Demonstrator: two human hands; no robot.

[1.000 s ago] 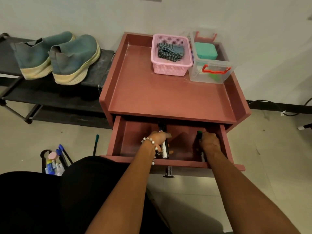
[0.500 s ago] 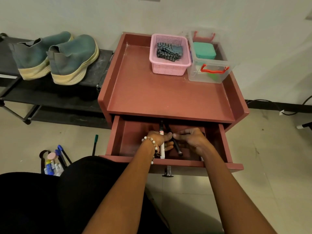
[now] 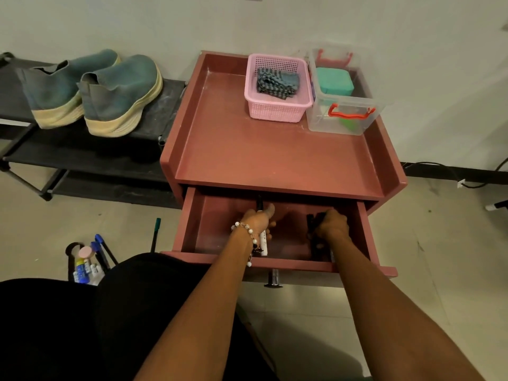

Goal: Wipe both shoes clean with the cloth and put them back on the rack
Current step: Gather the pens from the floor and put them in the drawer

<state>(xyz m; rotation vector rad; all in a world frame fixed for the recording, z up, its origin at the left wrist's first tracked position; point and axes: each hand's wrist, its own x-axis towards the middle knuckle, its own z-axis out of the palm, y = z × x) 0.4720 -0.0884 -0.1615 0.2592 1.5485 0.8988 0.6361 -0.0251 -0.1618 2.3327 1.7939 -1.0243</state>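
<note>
Two teal shoes with cream soles, a left one [image 3: 59, 89] and a right one [image 3: 121, 94], stand side by side on the black rack [image 3: 162, 105] at the left. A striped grey cloth [image 3: 276, 82] lies folded in the pink basket [image 3: 275, 111] on the red-brown cabinet top [image 3: 269, 155]. Both my hands are inside the open drawer [image 3: 365, 224] below. My left hand [image 3: 258, 220] grips a white marker with a black cap [image 3: 263, 243]. My right hand [image 3: 331, 225] is curled round dark pens [image 3: 313, 224] at the drawer's right side.
A clear plastic box [image 3: 343, 116] with red handles and a teal container inside stands beside the basket. On the floor at the left lie a green pen [image 3: 155, 233] and a black holder with markers [image 3: 88, 259]. Cables run along the wall at the right.
My right hand has moved from the drawer's middle, beside the left hand, back to the drawer's right side with the dark pens. The left hand stays on the marker.
</note>
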